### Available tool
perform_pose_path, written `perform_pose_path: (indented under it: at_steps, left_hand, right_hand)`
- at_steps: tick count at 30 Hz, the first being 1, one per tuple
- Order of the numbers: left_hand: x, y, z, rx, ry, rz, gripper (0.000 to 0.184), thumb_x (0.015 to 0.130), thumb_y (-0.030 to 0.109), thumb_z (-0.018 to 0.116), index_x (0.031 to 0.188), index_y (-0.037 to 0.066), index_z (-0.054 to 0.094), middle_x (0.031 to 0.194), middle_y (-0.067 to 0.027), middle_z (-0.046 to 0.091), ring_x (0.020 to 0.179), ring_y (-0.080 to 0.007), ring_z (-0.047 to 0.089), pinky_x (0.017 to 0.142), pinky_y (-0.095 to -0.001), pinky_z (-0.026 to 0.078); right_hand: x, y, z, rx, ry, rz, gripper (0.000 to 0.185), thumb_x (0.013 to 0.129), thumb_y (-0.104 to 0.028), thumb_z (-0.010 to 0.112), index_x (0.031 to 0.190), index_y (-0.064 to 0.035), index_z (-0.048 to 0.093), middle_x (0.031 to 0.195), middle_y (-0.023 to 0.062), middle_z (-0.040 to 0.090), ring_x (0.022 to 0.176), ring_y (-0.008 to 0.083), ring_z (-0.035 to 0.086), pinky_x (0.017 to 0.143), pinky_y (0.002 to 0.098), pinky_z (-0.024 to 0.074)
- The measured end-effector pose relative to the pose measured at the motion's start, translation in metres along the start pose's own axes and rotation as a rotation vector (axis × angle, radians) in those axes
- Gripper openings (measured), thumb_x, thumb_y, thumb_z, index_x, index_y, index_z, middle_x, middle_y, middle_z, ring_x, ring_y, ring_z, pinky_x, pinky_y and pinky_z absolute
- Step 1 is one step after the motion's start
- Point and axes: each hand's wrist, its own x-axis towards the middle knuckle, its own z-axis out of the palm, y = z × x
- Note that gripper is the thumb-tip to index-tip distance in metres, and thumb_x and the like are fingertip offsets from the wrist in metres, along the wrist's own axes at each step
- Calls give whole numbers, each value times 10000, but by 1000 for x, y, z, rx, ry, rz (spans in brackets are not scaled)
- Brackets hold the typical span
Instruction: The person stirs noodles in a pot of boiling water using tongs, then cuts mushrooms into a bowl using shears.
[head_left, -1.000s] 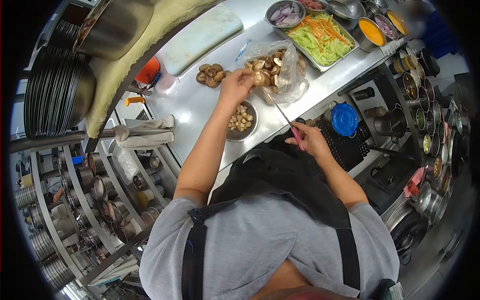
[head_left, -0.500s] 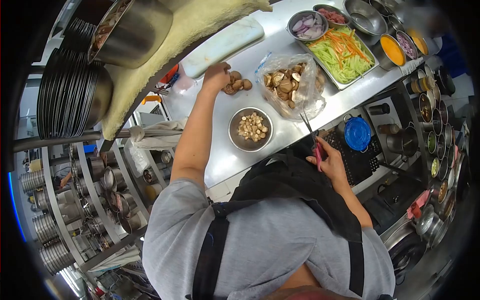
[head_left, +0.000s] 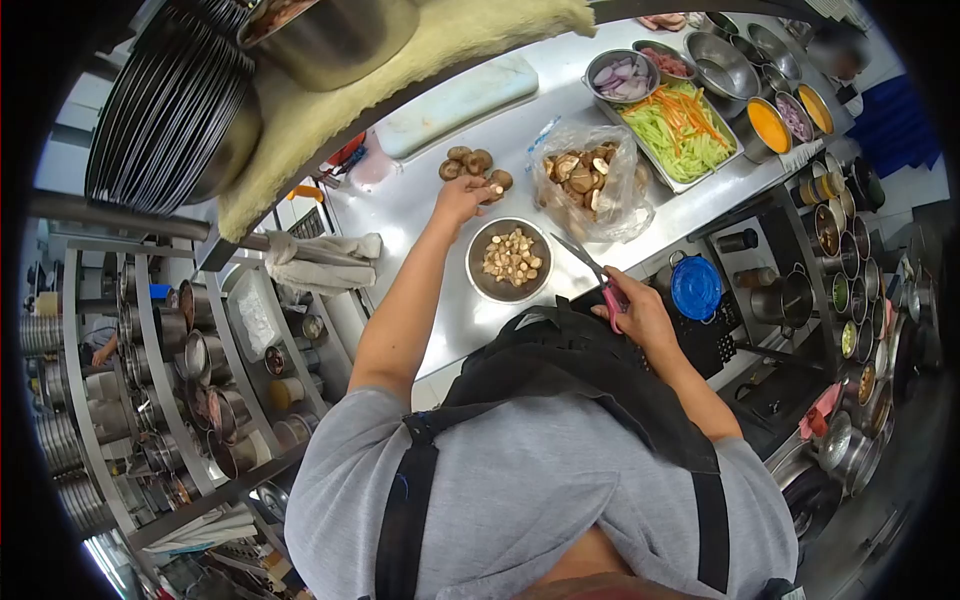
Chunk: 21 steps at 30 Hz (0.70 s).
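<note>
My left hand (head_left: 462, 199) is closed on a mushroom (head_left: 494, 190), its pale stem showing at the fingertips. Just beyond lies a small pile of brown mushrooms (head_left: 465, 161) on the steel counter. My right hand (head_left: 640, 312) grips pink-handled scissors (head_left: 592, 262), blades parted slightly and pointing up-left toward the bowl. Between the two hands stands a metal bowl (head_left: 477, 281) of small cut, pale mushroom stems. To its right, a clear plastic bag (head_left: 640, 205) lies open with many mushrooms (head_left: 577, 178) inside.
A white cutting board (head_left: 460, 103) lies at the back. A tray of shredded green and orange vegetables (head_left: 683, 135) stands at the right, beside a bowl of sliced onion (head_left: 620, 77) and other metal bowls. A blue lid (head_left: 696, 288) is below the counter edge. Another person stands far right.
My left hand has drawn back from the mushroom pile toward the bowl, now with a mushroom in its fingers. The scissors have swung left, nearer the bowl.
</note>
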Motion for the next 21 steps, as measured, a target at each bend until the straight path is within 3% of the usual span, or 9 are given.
perform_pose_path:
  at_steps: [4, 12, 19, 21]
  left_hand:
    - [-47, 6, -1, -321, -167, -41, 311, 892, 126, 602, 1143, -54, 566, 950, -112, 667, 769, -129, 636, 597, -195, 447]
    - [-103, 0, -7, -521, -332, -37, 309, 885, 72, 584, 1158, -70, 560, 945, -100, 662, 783, -135, 623, 629, -217, 461]
    - [-126, -14, 16, -163, -276, 6, 434, 817, 92, 661, 1196, -71, 526, 882, -66, 645, 698, -91, 561, 599, -219, 433]
    - [-119, -28, 18, -160, -292, -26, 370, 809, 115, 679, 1121, -55, 577, 850, -61, 641, 663, -90, 547, 571, -219, 426]
  right_hand:
    - [14, -15, 16, -95, -69, 73, 577, 698, -213, 792, 1203, -53, 565, 857, 183, 649, 729, 312, 640, 672, 400, 493]
    - [22, -29, 43, -64, -98, 3, 539, 717, -192, 776, 1203, -71, 576, 845, 182, 642, 712, 317, 631, 645, 411, 485]
    - [15, -33, 59, -96, -184, -52, 487, 712, -234, 784, 1127, -63, 595, 764, 212, 619, 675, 355, 613, 619, 429, 471]
    - [15, -32, 62, -92, -240, -11, 471, 708, -249, 787, 1099, -62, 601, 728, 216, 612, 670, 366, 608, 615, 431, 468]
